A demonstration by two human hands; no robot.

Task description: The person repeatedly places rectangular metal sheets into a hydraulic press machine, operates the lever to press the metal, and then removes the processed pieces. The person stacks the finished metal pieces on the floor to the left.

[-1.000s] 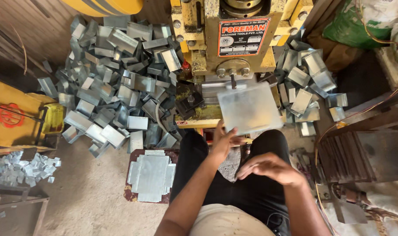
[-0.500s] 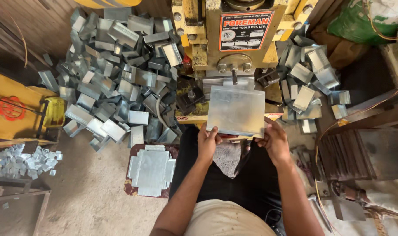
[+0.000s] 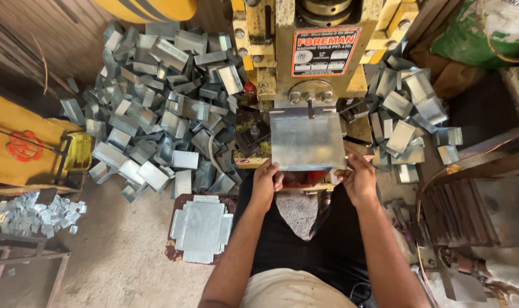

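A flat grey sheet-metal blank (image 3: 306, 140) lies in the mouth of a yellow press machine (image 3: 313, 54), its far edge under the ram. My left hand (image 3: 266, 183) grips the blank's near left corner. My right hand (image 3: 357, 177) holds its near right edge. Both arms reach forward over my lap.
A large heap of bent metal boxes (image 3: 162, 108) fills the floor left of the press, a smaller heap (image 3: 410, 114) lies to its right. A stack of cross-shaped flat blanks (image 3: 200, 228) sits on a stool by my left knee. Small scrap offcuts (image 3: 34, 214) lie far left.
My left hand first held the blank alone in front of the press. My right hand came up and took its right edge. Both pushed the blank forward under the ram.
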